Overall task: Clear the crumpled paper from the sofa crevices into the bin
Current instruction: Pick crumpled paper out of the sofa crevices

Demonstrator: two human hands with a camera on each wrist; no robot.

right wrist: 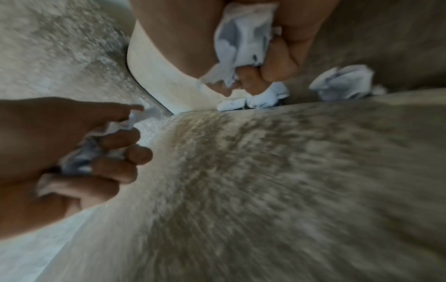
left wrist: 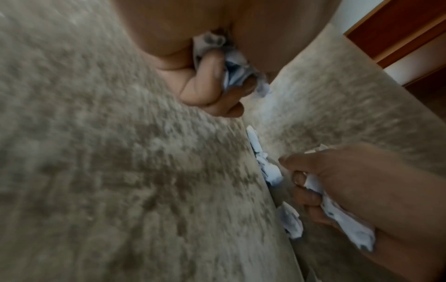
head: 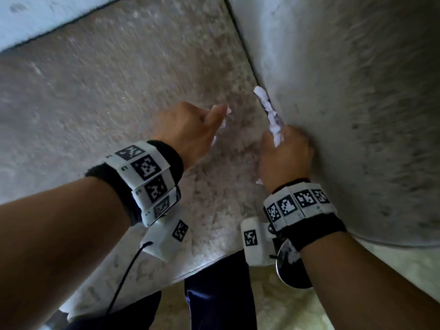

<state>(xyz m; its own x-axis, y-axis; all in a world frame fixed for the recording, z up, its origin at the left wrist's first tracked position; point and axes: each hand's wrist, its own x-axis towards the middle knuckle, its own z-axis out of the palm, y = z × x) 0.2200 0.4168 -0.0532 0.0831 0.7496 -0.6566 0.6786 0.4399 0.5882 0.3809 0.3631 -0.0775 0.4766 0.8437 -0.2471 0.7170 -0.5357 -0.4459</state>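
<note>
White crumpled paper (head: 266, 104) is wedged in the crevice between the beige seat cushion (head: 119, 91) and the sofa's side panel (head: 345, 91). My right hand (head: 284, 148) sits at the near end of that strip, fingers curled round a wad of paper (right wrist: 241, 43). My left hand (head: 190, 129) hovers over the cushion to the left of the crevice, fisted on another wad (left wrist: 233, 70). The left wrist view shows two more pieces in the crevice (left wrist: 266, 167) (left wrist: 292, 223). In the right wrist view a further ball (right wrist: 342, 84) lies beyond my fingers. No bin is in view.
The sofa's front edge is just below my wrists, with my dark trouser legs (head: 214, 294) and pale floor (head: 297, 310) beneath it. A wooden door frame (left wrist: 398, 38) stands past the sofa's far end. All views are motion-blurred.
</note>
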